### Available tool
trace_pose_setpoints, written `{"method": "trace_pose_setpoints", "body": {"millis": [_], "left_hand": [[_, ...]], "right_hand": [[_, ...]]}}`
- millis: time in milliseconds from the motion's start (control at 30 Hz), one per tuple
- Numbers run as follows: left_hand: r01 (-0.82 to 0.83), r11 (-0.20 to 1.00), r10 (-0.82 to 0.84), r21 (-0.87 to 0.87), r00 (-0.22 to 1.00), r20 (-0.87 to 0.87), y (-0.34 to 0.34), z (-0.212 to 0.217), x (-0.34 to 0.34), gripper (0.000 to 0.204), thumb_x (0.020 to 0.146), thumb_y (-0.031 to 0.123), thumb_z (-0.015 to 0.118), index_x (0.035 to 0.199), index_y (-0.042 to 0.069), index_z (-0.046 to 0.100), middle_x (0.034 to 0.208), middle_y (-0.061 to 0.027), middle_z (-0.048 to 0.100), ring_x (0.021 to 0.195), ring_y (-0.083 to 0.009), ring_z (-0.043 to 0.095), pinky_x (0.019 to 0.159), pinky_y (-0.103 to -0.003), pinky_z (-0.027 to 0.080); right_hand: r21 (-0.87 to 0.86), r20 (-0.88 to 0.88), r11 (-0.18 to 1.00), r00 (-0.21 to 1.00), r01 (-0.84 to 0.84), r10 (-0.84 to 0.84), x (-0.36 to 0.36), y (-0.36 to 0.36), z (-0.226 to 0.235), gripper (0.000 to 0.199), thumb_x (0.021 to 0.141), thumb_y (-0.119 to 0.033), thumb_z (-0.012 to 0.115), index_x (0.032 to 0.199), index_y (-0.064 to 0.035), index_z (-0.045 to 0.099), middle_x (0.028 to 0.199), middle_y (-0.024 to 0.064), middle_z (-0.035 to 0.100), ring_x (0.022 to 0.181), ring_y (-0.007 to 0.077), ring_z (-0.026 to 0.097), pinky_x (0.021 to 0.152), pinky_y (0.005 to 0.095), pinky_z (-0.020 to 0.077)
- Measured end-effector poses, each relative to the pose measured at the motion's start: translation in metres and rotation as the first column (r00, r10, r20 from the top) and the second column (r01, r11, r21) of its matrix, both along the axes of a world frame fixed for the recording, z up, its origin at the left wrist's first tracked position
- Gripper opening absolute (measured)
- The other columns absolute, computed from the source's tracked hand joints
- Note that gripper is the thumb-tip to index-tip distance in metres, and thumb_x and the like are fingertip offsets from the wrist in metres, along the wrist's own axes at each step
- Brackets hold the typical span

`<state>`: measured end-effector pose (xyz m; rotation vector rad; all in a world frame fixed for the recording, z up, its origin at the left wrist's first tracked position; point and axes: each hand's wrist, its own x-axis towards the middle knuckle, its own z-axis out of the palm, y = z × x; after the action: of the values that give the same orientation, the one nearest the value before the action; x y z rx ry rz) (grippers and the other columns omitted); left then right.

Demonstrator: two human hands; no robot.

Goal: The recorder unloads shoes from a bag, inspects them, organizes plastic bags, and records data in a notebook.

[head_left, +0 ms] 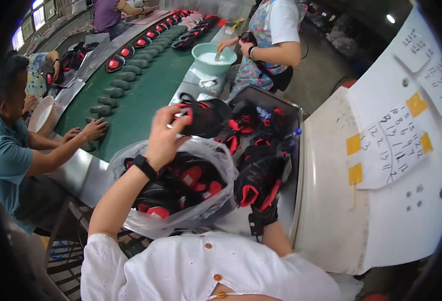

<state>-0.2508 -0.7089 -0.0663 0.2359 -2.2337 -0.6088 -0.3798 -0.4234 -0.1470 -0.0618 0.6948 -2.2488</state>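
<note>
Head view, and the left hand has a black-and-red shoe upper up by the far side of the clear plastic bag, just left of the metal tray. Handled well, I'd judge, that means a light pinch at the edge, the soft body hanging uncreased, clear of the loose film. And the fingers: nearly closed, thumb and fingertips nipping the upper's left end. The left forearm slants far and rightward, wrist bent. Over on the right, the right forearm runs away toward a second upper; the right hand is hidden there, its finger opening and hold impossible to tell. Steadying without squashing would serve best.
</note>
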Motion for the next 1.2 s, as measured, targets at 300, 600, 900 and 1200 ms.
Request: {"method": "trace_pose_setpoints", "body": {"millis": [300,600,900,1200], "left_hand": [[0.503,0.387,-0.885,0.773,0.438,0.159,0.067,-0.038,-0.013,0.059,0.09,0.031,0.051,0.132,-0.006,0.03,0.135,-0.0224,0.035,0.127,-0.0278,0.034,0.104,-0.033,0.027],[0.132,0.379,-0.645,0.916,0.747,0.159,0.062,-0.004,0.098,0.05,0.069,0.027,0.078,0.102,-0.005,0.058,0.086,-0.0056,0.065,0.075,-0.0091,0.058,0.071,-0.026,0.048],[-0.243,0.528,0.246,0.814,0.961,0.127,0.039,-0.018,0.175,0.035,0.074,0.013,0.071,0.102,-0.004,0.059,0.092,-0.005,0.063,0.08,-0.0108,0.057,0.071,-0.026,0.046],[-0.226,0.392,0.723,0.892,0.675,-0.147,0.045,-0.049,0.274,0.041,0.083,0.015,0.065,0.116,-0.005,0.049,0.108,-0.0077,0.058,0.092,-0.013,0.056,0.083,-0.025,0.043]], "right_hand": [[-0.017,-0.114,0.999,0.992,0.049,-0.051,-0.007,0.058,-0.059,0.059,0.083,-0.044,0.047,0.127,-0.0052,0.046,0.119,0.0145,0.054,0.108,0.0293,0.054,0.093,0.0438,0.0447],[0.266,-0.226,0.873,0.855,-0.408,0.468,0.029,-0.048,0.026,0.044,0.085,-0.017,0.059,0.121,0.003,0.046,0.112,0.0081,0.056,0.1,0.0157,0.055,0.088,0.029,0.0436],[0.4,-0.852,0.916,0.381,0.029,0.36,0.066,-0.146,0.035,0.033,0.089,-0.02,0.052,0.115,0.0007,0.047,0.102,0.0103,0.055,0.096,0.0158,0.053,0.086,0.028,0.0423],[0.651,-0.703,0.757,-0.336,0.051,0.627,0.071,-0.143,0.011,0.032,0.076,-0.022,0.063,0.102,-0.0053,0.055,0.085,0.0129,0.061,0.077,0.0269,0.062,0.068,0.0358,0.0487]]}}
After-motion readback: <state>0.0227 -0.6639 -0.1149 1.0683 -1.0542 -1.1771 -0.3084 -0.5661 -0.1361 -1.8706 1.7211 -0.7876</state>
